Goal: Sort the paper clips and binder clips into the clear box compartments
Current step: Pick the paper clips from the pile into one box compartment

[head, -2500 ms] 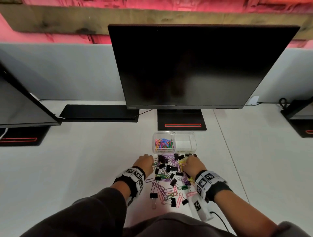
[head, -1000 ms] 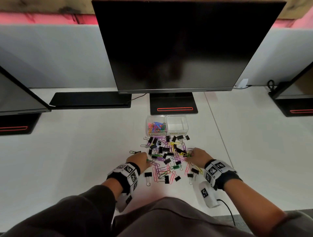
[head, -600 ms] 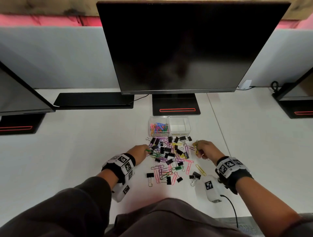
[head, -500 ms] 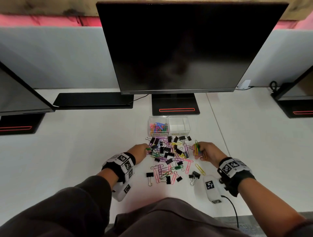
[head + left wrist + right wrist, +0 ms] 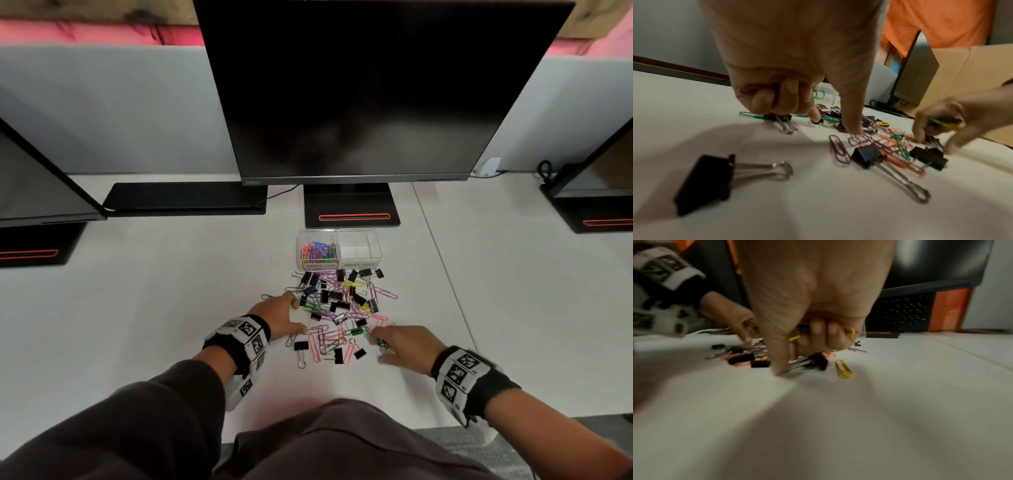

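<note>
The clear box [image 5: 375, 240] stands behind a mixed pile [image 5: 342, 308] of coloured paper clips and black binder clips. Its left compartment holds coloured paper clips [image 5: 318, 253]; nothing shows in the right compartment [image 5: 359, 248]. My left hand [image 5: 286, 317] is at the pile's left edge, fingers curled round a green paper clip [image 5: 818, 94], thumb [image 5: 855, 126] down on a clip. My right hand [image 5: 399, 341] is at the pile's near right, gripping yellow and green paper clips [image 5: 849, 332], its thumb [image 5: 780, 363] touching the table beside a black binder clip [image 5: 816, 363].
A monitor stand [image 5: 352, 209] sits right behind the box, under a large dark screen [image 5: 370, 85]. More screens flank it on both sides. A loose yellow paper clip [image 5: 843, 369] lies right of my right hand. A lone binder clip [image 5: 300, 349] lies nearest me.
My right hand has come back from the pile's far right to its near right edge, still holding the clips. The left hand has stayed at the left edge.
</note>
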